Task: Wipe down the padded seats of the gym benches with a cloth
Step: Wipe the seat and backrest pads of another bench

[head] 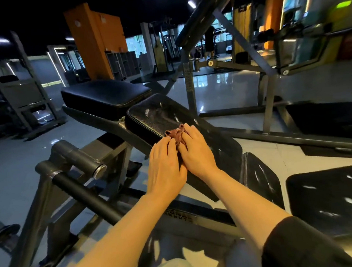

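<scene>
A crumpled brown cloth (176, 133) lies on the long black padded seat (156, 116) of a gym bench in the middle of the view. My left hand (165, 167) and my right hand (197, 150) lie side by side on the cloth, fingers pointing away from me and pressing it onto the pad. Most of the cloth is hidden under the fingers. A second, flat black pad (104, 96) sits just beyond the seat's far end. The seat's surface shows wet sheen ahead of the cloth.
A grey roller bar (80, 162) and the bench frame stand to the left. Another machine's steel frame (267, 102) and black floor mats (325, 198) are on the right. Racks (20, 94), an orange pillar (96, 40) and glossy floor lie behind. A person stands far back.
</scene>
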A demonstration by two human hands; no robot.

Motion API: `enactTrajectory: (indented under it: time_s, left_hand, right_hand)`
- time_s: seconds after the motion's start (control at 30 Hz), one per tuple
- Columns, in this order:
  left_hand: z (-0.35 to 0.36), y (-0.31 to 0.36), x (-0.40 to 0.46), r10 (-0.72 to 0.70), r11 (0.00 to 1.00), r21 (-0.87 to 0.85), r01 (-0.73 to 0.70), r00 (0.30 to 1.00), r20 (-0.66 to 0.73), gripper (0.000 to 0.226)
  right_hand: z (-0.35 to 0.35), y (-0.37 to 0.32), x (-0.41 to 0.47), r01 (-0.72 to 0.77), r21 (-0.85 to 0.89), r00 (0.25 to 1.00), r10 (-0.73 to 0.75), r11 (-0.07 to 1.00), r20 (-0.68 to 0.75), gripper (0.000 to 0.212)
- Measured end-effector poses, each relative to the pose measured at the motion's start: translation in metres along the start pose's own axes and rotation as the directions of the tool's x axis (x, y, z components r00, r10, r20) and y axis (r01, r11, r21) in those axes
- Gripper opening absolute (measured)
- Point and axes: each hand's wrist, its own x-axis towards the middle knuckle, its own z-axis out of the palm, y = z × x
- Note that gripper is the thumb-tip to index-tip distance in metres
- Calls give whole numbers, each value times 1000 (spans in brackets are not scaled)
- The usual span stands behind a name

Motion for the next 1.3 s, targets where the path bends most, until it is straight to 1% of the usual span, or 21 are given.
enactTrajectory:
  time_s: [0.07, 0.13, 0.2, 0.3, 0.37, 0.43, 0.47, 0.5, 0.53, 0.6, 0.7, 0.77, 0.8, 0.83, 0.9, 0.93, 1.0, 1.07, 1.13, 1.17, 1.3]
  left_hand:
    - [6, 7, -10, 70, 996, 43, -72, 996, 62, 62]
    - [13, 16, -18, 134, 986, 86, -144, 984, 120, 65]
    - [19, 21, -22, 143, 981, 109, -162, 976, 162, 64]
    - [27, 28, -23, 128, 983, 108, -152, 972, 198, 61]
    - [31, 33, -23, 132, 985, 82, -151, 971, 198, 59]
    - [34, 35, -22, 113, 994, -12, -113, 981, 156, 56]
    - [35, 34, -22, 81, 996, -54, -74, 988, 131, 57]
    - [35, 33, -21, 47, 998, -54, -41, 992, 119, 59]
    - [35, 31, -21, 26, 1000, -11, -25, 993, 119, 63]
    - [36, 27, -21, 37, 991, 119, -53, 990, 136, 71]
    - [40, 23, -23, 73, 966, 232, -113, 982, 173, 75]
    - [45, 24, -24, 65, 953, 278, -119, 979, 195, 80]
    - [48, 25, -25, 49, 948, 298, -110, 978, 203, 82]
    - [50, 27, -26, 25, 946, 313, -89, 979, 202, 83]
    - [55, 33, -28, -26, 948, 317, -37, 981, 193, 86]
    - [56, 36, -28, -48, 947, 321, -16, 980, 193, 87]
    - [58, 39, -28, -77, 935, 356, 4, 979, 191, 87]
    - [59, 38, -28, -86, 919, 395, 2, 977, 195, 85]
    - [61, 39, -28, -97, 912, 411, 1, 972, 213, 86]
    - [61, 40, -28, -103, 913, 409, 5, 970, 219, 86]
    - [67, 44, -29, -117, 923, 382, 36, 975, 191, 87]
  right_hand:
    - [-7, 28, -13, -30, -3, 1000, 30, 1000, 8, 41]
    - [-16, 57, -28, -122, -47, 992, 121, 991, -16, 45]
    - [-23, 76, -40, -191, -106, 980, 184, 976, -72, 47]
    - [-29, 84, -52, -266, -128, 962, 255, 955, -98, 34]
    - [-26, 69, -55, -232, -177, 970, 213, 956, -120, 30]
    - [-20, 49, -52, -184, -177, 979, 163, 967, -126, 40]
    - [-17, 42, -48, -158, -200, 985, 141, 967, -97, 45]
    - [-15, 41, -43, -137, -239, 990, 128, 961, -51, 46]
    - [-15, 42, -36, -129, -266, 991, 133, 955, -1, 46]
    - [-22, 53, -21, -132, -277, 988, 150, 952, 47, 47]
    - [-30, 87, -7, -235, -198, 971, 241, 952, 4, 49]
    - [-28, 102, -10, -268, -245, 959, 283, 931, 25, 63]
    - [-23, 106, -14, -247, -292, 963, 268, 924, 31, 67]
    - [-17, 103, -18, -230, -305, 969, 248, 924, 19, 64]
    - [-13, 88, -24, -178, -244, 983, 184, 953, 0, 48]
    - [-12, 80, -24, -134, -205, 991, 136, 969, -7, 45]
    - [-19, 71, -21, -84, -119, 996, 87, 989, 18, 43]
    - [-25, 81, -10, -61, -59, 995, 66, 996, 75, 44]
    - [-30, 99, -4, -81, -46, 990, 85, 996, 110, 45]
    - [-33, 109, -4, -104, -51, 989, 109, 993, 102, 45]
    - [-44, 129, -26, -245, 0, 965, 244, 969, 94, 44]
